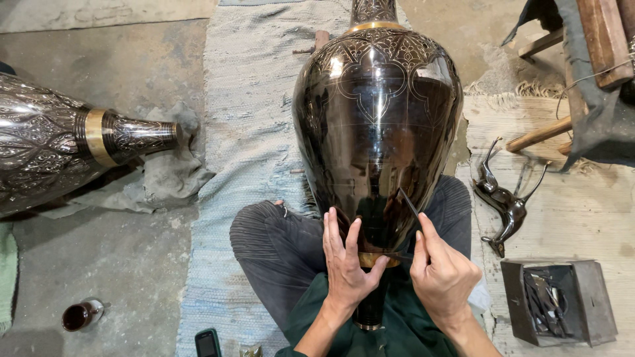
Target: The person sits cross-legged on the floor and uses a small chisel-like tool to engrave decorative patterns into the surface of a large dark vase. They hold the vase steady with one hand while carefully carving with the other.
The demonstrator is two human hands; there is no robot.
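left hand (345, 264) fingers spread flat, bracing vase (377, 132) near its narrow foot | right hand (442, 274) pinching thin graver (409, 201) | vase across lap, over blue rug (251, 99) | likely heavy, rigid, slick; grip neck and foot

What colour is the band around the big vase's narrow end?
Brass-gold, on the glossy black vase; the band shows in the head view.
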